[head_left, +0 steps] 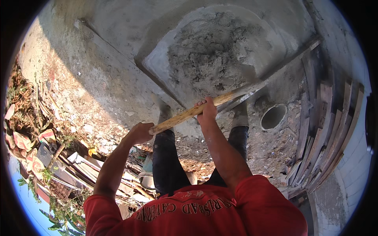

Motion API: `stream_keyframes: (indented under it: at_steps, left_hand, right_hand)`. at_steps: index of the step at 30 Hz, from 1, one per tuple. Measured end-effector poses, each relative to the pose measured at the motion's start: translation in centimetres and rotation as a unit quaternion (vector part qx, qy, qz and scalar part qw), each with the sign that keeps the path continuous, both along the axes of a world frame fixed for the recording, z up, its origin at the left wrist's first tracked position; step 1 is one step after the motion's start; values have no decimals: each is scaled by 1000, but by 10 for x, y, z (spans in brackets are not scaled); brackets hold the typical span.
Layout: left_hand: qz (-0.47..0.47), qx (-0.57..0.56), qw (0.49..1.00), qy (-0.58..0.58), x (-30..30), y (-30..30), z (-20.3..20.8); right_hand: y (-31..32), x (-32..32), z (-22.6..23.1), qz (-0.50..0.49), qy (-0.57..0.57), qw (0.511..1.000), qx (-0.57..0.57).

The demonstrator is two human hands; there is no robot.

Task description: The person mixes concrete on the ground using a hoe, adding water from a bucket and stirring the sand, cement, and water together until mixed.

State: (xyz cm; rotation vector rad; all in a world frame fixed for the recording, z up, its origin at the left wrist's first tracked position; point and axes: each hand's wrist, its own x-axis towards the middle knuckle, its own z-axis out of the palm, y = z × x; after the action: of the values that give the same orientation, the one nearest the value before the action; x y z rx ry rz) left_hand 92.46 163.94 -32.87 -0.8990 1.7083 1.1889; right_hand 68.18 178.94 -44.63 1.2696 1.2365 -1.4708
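Head view: you grip a long pale wooden tool handle [220, 100] with both hands. Your left hand [139, 133] clamps its near butt end; your right hand [207, 111] wraps it further along, so the right is nearer the working end. The long axis runs from lower left up to upper right, across the near edge of the grey concrete slab [118, 51] bearing a grey heap of wet mortar [212, 51]. The tool head is hidden.
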Motion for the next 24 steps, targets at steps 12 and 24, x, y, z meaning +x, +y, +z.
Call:
stream_keyframes:
  at_steps: [12, 24]
  left_hand:
    - [320, 25, 941, -103, -97, 219, -3]
    - [479, 61, 869, 106, -320, 167, -157]
  right_hand:
    - [-15, -78, -48, 418, 100, 903, 28]
    - [-132, -330, -106, 629, 290, 714, 101]
